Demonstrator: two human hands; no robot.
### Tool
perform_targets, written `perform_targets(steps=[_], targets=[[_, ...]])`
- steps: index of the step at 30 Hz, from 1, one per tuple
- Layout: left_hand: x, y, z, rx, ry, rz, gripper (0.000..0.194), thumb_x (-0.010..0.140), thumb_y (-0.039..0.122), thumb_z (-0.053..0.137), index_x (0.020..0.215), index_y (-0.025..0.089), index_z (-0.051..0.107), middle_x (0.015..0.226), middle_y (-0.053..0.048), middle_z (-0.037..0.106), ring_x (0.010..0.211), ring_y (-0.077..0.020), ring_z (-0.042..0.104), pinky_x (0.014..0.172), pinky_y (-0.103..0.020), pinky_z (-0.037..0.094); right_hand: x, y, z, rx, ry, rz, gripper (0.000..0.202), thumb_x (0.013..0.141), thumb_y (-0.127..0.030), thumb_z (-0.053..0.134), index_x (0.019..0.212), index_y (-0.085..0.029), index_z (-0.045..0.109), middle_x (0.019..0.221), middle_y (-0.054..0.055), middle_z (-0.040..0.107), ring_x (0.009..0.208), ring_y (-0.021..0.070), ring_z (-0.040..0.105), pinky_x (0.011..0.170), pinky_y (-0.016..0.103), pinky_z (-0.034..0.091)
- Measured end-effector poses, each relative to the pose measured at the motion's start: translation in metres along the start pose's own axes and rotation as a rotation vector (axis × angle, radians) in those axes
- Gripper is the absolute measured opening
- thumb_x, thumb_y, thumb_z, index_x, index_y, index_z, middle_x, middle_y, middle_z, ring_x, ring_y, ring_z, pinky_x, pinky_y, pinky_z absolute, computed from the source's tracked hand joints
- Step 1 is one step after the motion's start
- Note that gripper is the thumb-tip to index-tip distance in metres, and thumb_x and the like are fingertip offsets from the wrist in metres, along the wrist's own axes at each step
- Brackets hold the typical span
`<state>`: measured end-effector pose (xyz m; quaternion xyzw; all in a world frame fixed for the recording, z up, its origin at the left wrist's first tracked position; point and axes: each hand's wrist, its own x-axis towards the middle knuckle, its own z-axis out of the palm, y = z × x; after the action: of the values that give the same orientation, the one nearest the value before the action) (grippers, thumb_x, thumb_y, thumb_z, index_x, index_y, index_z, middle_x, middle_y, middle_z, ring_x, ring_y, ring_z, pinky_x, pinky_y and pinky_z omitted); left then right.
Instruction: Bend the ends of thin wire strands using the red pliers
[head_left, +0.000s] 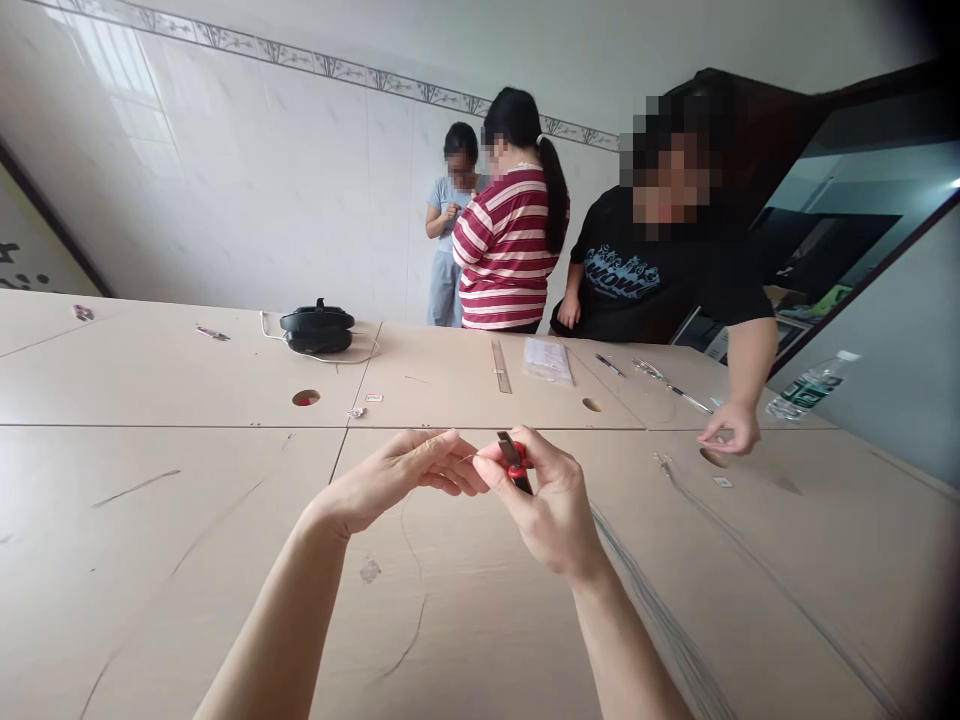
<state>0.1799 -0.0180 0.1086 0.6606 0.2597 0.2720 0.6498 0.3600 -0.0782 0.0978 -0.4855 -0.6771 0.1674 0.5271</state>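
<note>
Item: one fine, pale strand of wire (469, 457), held up above the light wood-toned tabletop (262, 580), between the two hands.

Left hand (420, 465): fingers together and lightly curved, thumb laid along them, close to the strand; whether it grips the strand cannot be told.

Right hand (551, 490): closed round a small red-and-black tool with a flat metal head (517, 474), thumb and forefinger tips pinching the strand. The metal head points up, apart from the strand.

Step in hand, as judged: fingertip handling of the strand, with the tool carried rather than applied.

Next move, as judged: calls for a firm pinch near the strand's end, the free part kept straight, and the tool turned in the palm should its head be needed.

Surroundings: long bundle of thin grey wires (660, 600), lying beside the right forearm; co-worker's hand (733, 428), reaching over the far right side.
</note>
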Motion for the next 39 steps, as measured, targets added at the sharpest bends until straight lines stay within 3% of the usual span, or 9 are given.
perform_targets(steps=[4,10,14,22,26,29,34,37,39], targets=[[-0.002,0.001,-0.002,0.022,-0.103,0.007,0.047,0.101,0.047,0.038,0.100,0.014,0.071,0.095,-0.013,0.075,0.094,-0.0237,0.070,0.090,-0.037,0.051,0.000,0.001,-0.003,-0.001,0.030,0.021,0.016,0.088,-0.024,0.061,0.072,-0.022,0.057,0.066,-0.003,0.055,0.063,0.0130,0.046,0.064,0.027,0.041],[-0.006,0.007,-0.003,0.140,-0.161,-0.046,0.049,0.101,0.048,0.036,0.100,0.015,0.071,0.082,-0.010,0.075,0.068,-0.0157,0.062,0.066,-0.027,0.049,0.000,0.000,-0.008,0.050,0.053,0.017,0.016,0.088,-0.024,0.061,0.072,-0.023,0.058,0.068,-0.003,0.056,0.064,0.0130,0.048,0.065,0.027,0.042],[-0.007,0.008,0.000,0.156,-0.230,-0.054,0.049,0.100,0.048,0.038,0.096,0.014,0.072,0.078,-0.010,0.075,0.063,-0.0148,0.062,0.060,-0.026,0.048,0.000,-0.002,-0.010,0.061,0.065,0.027,0.016,0.088,-0.026,0.062,0.072,-0.023,0.058,0.067,-0.003,0.055,0.064,0.0131,0.048,0.065,0.027,0.042],[-0.003,0.000,0.005,0.118,-0.331,-0.209,0.046,0.096,0.053,0.048,0.088,0.013,0.069,0.071,-0.009,0.075,0.048,-0.0137,0.065,0.045,-0.022,0.047,-0.001,-0.002,-0.013,0.078,0.074,0.043,0.015,0.089,-0.028,0.063,0.075,-0.022,0.060,0.068,-0.003,0.056,0.064,0.0126,0.047,0.064,0.026,0.042],[-0.006,0.002,0.013,0.033,-0.507,-0.235,0.046,0.096,0.051,0.048,0.082,0.013,0.069,0.067,-0.009,0.074,0.047,-0.0150,0.065,0.043,-0.023,0.047,0.000,-0.001,-0.014,0.082,0.096,0.028,0.015,0.089,-0.027,0.063,0.075,-0.022,0.060,0.069,-0.003,0.059,0.064,0.0130,0.049,0.065,0.026,0.042],[-0.010,0.003,0.021,-0.077,-0.626,-0.211,0.045,0.096,0.051,0.048,0.086,0.014,0.071,0.070,-0.011,0.075,0.053,-0.0166,0.067,0.050,-0.026,0.049,0.001,-0.001,-0.013,0.078,0.099,0.028,0.015,0.088,-0.027,0.063,0.074,-0.023,0.060,0.068,-0.003,0.059,0.064,0.0133,0.049,0.064,0.026,0.043],[-0.019,0.001,0.021,-0.308,-0.632,-0.131,0.045,0.088,0.056,0.057,0.084,0.015,0.076,0.076,-0.017,0.076,0.061,-0.0250,0.071,0.053,-0.033,0.053,0.001,-0.001,-0.010,0.080,0.098,0.054,0.015,0.087,-0.028,0.063,0.073,-0.023,0.060,0.068,-0.003,0.057,0.063,0.0135,0.047,0.064,0.027,0.042],[-0.025,0.001,0.016,-0.511,-0.554,0.048,0.042,0.088,0.054,0.058,0.075,0.018,0.075,0.061,-0.013,0.072,0.046,-0.0227,0.066,0.040,-0.030,0.050,0.001,-0.001,-0.008,0.090,0.094,0.062,0.016,0.087,-0.027,0.062,0.071,-0.022,0.059,0.067,-0.003,0.055,0.063,0.0134,0.046,0.065,0.027,0.041],[-0.027,0.007,0.014,-0.642,-0.405,0.236,0.036,0.092,0.045,0.055,0.074,0.021,0.074,0.052,-0.007,0.068,0.038,-0.0174,0.062,0.035,-0.024,0.048,0.001,-0.001,-0.007,0.106,0.082,0.060,0.017,0.087,-0.026,0.062,0.071,-0.022,0.058,0.066,-0.003,0.053,0.064,0.0133,0.046,0.066,0.027,0.041]])
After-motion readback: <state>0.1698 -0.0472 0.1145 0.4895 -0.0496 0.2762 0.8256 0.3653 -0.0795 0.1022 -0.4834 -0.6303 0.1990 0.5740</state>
